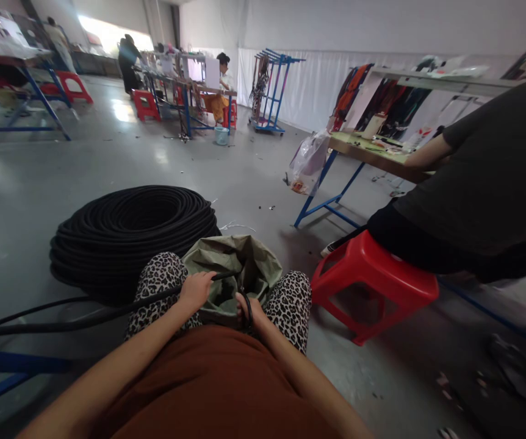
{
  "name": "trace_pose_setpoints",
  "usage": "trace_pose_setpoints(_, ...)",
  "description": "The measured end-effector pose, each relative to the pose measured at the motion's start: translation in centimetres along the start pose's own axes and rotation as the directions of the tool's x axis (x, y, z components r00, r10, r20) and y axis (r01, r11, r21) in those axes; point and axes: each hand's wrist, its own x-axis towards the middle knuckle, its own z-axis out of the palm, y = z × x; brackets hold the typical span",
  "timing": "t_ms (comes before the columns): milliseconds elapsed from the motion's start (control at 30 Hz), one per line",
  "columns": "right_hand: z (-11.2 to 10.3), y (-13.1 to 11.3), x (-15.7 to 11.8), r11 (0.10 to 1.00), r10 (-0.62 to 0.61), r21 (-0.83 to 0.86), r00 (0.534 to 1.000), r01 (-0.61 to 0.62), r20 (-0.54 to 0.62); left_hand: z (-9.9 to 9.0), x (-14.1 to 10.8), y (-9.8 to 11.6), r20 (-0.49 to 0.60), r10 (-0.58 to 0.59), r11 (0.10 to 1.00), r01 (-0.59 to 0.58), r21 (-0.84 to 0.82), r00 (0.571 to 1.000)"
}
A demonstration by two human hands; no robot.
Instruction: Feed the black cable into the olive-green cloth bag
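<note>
My left hand (196, 291) is closed around a thick black cord (71, 325) that runs in from the left edge across my left thigh. The cord's end sticks out past my fingers, over the opening of an olive-green sack (265, 263) between my knees. In my right hand (257, 312) is a pair of scissors (248, 308) with black handles, held just below the cord's end. Their blades are small and hard to make out. To the left of the sack, a large coil of black cord (107, 247) lies on the floor.
At right a person in a dark shirt (496, 164) sits on a red stool (373, 268) at a worktable (373, 155). A plastic bag (309, 161) hangs from its corner. Farther back are a blue rack (270, 91), more tables and several people. A blue metal bar (20, 361) shows lower left.
</note>
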Motion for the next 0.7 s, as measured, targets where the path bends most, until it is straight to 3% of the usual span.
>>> trace_pose_setpoints(300, 0.2, -0.5, -0.6, 0.989, -0.075, -0.126, 0.997, 0.077, 0.02, 0.0, -0.1, 0.0, 0.005, -0.003, 1.0, 0.003, -0.004, 1.0)
trace_pose_setpoints(700, 0.2, -1.1, -1.4, 0.98, -0.108, -0.161, 0.993, 0.114, 0.049, 0.0, -0.7, 0.3, 0.049, 0.048, 0.998, -0.05, 0.048, 0.998)
